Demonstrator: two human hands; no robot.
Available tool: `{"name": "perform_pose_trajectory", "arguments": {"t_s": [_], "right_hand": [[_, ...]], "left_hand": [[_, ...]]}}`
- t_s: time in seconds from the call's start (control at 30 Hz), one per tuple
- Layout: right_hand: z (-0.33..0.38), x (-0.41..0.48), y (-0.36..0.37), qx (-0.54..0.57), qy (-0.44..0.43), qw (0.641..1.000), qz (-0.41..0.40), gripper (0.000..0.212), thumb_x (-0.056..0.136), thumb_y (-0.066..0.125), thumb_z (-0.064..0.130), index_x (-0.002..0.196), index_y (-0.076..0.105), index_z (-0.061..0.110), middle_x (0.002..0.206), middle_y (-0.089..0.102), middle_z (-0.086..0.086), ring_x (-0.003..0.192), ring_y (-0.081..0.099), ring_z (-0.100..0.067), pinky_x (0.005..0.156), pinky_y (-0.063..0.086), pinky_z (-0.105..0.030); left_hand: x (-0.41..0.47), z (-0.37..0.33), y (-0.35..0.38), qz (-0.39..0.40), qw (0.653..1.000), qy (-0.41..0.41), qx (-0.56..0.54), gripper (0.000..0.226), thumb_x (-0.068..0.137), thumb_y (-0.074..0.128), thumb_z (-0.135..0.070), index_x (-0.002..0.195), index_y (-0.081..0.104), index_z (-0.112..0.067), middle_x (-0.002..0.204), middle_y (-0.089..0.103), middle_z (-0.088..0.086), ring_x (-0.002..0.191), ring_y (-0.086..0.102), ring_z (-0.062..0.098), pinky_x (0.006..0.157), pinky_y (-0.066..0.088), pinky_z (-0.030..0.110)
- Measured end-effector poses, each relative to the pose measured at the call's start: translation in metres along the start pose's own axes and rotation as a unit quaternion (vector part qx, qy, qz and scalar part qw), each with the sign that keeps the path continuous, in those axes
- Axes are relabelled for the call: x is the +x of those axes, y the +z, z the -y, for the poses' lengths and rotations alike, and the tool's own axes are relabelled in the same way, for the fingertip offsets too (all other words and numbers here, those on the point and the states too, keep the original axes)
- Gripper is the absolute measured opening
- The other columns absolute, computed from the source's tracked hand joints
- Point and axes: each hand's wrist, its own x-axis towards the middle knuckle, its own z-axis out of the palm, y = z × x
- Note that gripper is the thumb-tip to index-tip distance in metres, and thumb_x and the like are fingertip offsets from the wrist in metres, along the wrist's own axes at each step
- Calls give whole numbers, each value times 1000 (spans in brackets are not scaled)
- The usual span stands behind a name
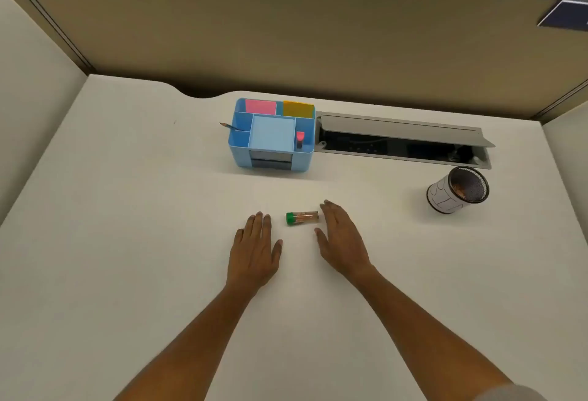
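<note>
"What are the hands doing?"

"Both are resting flat on the table (127,241), fingers straight, holding nothing: left hand (254,248), right hand (342,241)."

"And the little tube?"

"The green-capped tube (302,218) is lying on its side between their fingertips, around the table's middle. Its clear end is sitting just beside the right fingers; I cannot tell if they are touching."

"Farther back?"

"A mesh cup (458,190) is sitting toward the right edge, and a blue organiser (270,159) is standing by the far edge."
</note>
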Motion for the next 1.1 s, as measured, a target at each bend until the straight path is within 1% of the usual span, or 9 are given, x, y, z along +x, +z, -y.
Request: {"name": "perform_pose_trajectory", "arguments": {"t_s": [0.1, 0.17, 0.37, 0.5, 0.67, 0.77, 0.87, 0.97, 1.1], "right_hand": [[13, 21, 0, -30, -38, 999, 4, 55, 100, 58, 26, 152, 41, 14, 159, 43, -8, 147, 40, -28, 120, 36, -41], [21, 32, 0, -56, -45, 997, 33, 49, 102, 55, 28, 148, 46, 17, 155, 47, -7, 142, 42, -27, 114, 38, -43], [21, 39, 9, -72, -36, 996, 28, 27, 102, 54, 27, 126, 65, 20, 128, 63, -6, 118, 54, -25, 97, 42, -40], [14, 28, 7, -28, -22, 999, 1, 25, 101, 55, 26, 121, 69, 19, 120, 66, -6, 112, 56, -27, 90, 41, -39], [5, -1, -18, 103, -17, 993, -49, 31, 97, 65, 28, 124, 70, 13, 117, 69, -9, 108, 59, -27, 92, 48, -39], [-4, -24, -43, 135, -44, 986, -88, 26, 93, 72, 22, 117, 73, 11, 105, 69, -8, 93, 63, -24, 82, 53, -36], [-10, -46, -68, 143, -53, 983, -104, 21, 91, 74, 19, 111, 74, 11, 99, 67, -6, 84, 64, -22, 75, 54, -31], [-18, -65, -83, 172, -50, 977, -119, 17, 90, 75, 18, 106, 73, 13, 96, 66, -2, 82, 64, -18, 73, 55, -30], [-23, -85, -93, 258, -30, 958, -126, 23, 91, 74, 23, 113, 67, 19, 103, 69, 5, 91, 66, -12, 75, 58, -26]], "left_hand": [[1, 1, -2, -48, 999, -2, -9, 64, 103, 37, -44, 154, 32, -7, 155, 46, 17, 141, 46, 33, 113, 41, 46], [1, 2, -2, -69, 998, 7, -6, 63, 102, 42, -43, 152, 37, -6, 148, 54, 17, 133, 53, 33, 105, 49, 45], [1, -1, -12, -63, 997, -7, -51, 60, 101, 48, -38, 150, 38, -7, 148, 51, 16, 136, 48, 32, 104, 49, 44], [4, -7, -19, -59, 987, -32, -144, 53, 97, 56, -32, 144, 46, -10, 142, 54, 12, 135, 44, 30, 105, 48, 41], [7, -32, -37, -1, 926, -60, -373, 51, 92, 70, -35, 136, 56, -15, 121, 66, 5, 104, 65, 22, 84, 55, 25], [5, -56, -51, 34, 877, -54, -477, 50, 90, 71, -43, 133, 62, -18, 117, 71, 0, 100, 71, 22, 85, 63, 34], [1, -78, -63, 42, 834, -38, -549, 34, 88, 73, -42, 113, 76, -19, 104, 78, 2, 90, 75, 22, 78, 65, 32], [-8, -100, -74, 59, 813, -21, -578, 22, 86, 77, -38, 96, 82, -19, 90, 81, 1, 80, 77, 21, 73, 64, 29], [-16, -123, -87, 73, 815, 9, -575, 16, 85, 78, -36, 88, 83, -20, 82, 81, -1, 76, 77, 18, 70, 62, 26]]}}
